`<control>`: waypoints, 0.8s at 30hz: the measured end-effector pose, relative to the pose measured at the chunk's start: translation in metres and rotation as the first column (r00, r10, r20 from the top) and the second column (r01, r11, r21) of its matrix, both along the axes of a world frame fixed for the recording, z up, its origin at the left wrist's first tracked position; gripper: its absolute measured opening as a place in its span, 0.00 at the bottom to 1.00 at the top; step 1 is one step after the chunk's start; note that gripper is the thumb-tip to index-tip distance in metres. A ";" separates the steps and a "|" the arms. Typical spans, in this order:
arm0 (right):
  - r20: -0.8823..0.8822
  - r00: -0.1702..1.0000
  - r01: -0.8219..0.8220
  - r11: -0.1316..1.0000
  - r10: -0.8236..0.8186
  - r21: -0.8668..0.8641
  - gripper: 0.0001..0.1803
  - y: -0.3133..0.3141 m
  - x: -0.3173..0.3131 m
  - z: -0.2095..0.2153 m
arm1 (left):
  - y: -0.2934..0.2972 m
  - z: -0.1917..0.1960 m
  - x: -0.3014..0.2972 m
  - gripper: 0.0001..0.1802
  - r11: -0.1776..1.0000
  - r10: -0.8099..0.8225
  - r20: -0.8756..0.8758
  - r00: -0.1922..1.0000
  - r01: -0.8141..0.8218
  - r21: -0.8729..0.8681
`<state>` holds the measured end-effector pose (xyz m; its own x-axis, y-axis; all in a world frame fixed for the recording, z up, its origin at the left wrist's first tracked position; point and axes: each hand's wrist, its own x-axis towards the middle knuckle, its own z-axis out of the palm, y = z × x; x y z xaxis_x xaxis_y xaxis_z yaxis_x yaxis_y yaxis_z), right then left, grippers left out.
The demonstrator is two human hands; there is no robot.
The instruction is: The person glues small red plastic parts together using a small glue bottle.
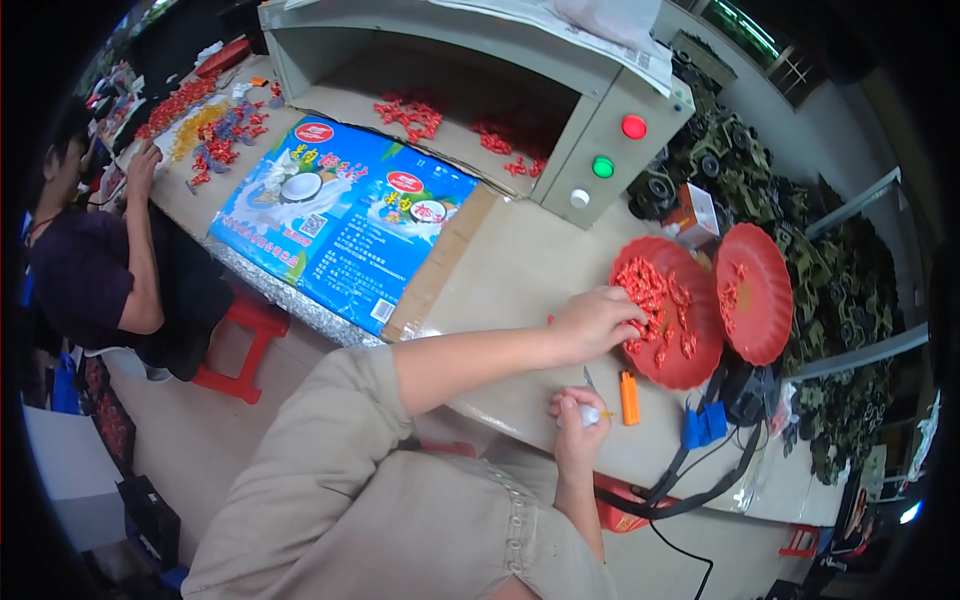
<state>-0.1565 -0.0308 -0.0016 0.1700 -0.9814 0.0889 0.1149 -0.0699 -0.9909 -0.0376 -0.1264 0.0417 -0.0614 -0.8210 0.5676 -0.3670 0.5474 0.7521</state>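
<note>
My left hand (596, 322) reaches across the beige table (520, 265) into a round red plate (690, 372). Its fingertips are bunched down in a heap of small red plastic parts (652, 290), and whether they pinch one is hidden. My right hand (578, 418) sits nearer to me at the table's front edge, closed on a small white tool with an orange tip (592, 414). An orange lighter (629, 398) lies just right of that hand. A thin metal tool (588, 378) lies just above it.
A second red plate (755, 290) leans beside the first. Blue clips (705, 425) and black cables (690, 480) hang off the table's right end. Behind stand a grey machine housing (600, 120) with coloured buttons, blue printed bags (345, 215) and heaped green toy vehicles (830, 270). A co-worker (110, 270) sits far left.
</note>
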 end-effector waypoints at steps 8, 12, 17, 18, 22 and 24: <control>-0.034 0.999 0.010 1.000 -0.011 -0.017 0.04 -0.001 -0.001 -0.002 | -0.024 -0.013 0.065 0.07 0.971 0.223 0.078 0.972 -0.228 0.067; -0.105 0.994 -0.036 0.997 0.029 -0.071 0.02 -0.004 -0.003 -0.003 | -0.068 -0.019 0.154 0.06 0.788 0.608 0.177 0.774 -0.616 -0.011; -0.187 0.982 -0.045 0.994 0.025 -0.102 0.02 -0.004 -0.004 -0.002 | -0.122 -0.021 0.217 0.10 0.552 0.826 0.219 0.520 -0.824 -0.126; -0.197 0.980 -0.043 0.995 0.024 -0.091 0.02 -0.003 -0.003 -0.002 | -0.130 -0.019 0.223 0.10 0.549 0.829 0.212 0.518 -0.826 -0.128; -0.227 0.973 -0.058 0.996 0.041 -0.069 0.02 0.001 -0.003 0.004 | -0.161 -0.021 0.239 0.14 0.485 0.765 0.418 0.490 -0.865 0.128; -0.123 0.992 -0.009 0.998 0.016 0.056 0.04 0.004 -0.002 0.009 | -0.176 -0.028 0.240 0.16 0.614 0.708 0.427 0.563 -0.789 0.022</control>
<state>-0.1580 -0.0266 0.0069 0.1886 -0.9820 0.0128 -0.0076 -0.0145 -0.9999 0.2020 -0.3025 0.0135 0.4730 -0.7459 0.4689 -0.8240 -0.1861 0.5352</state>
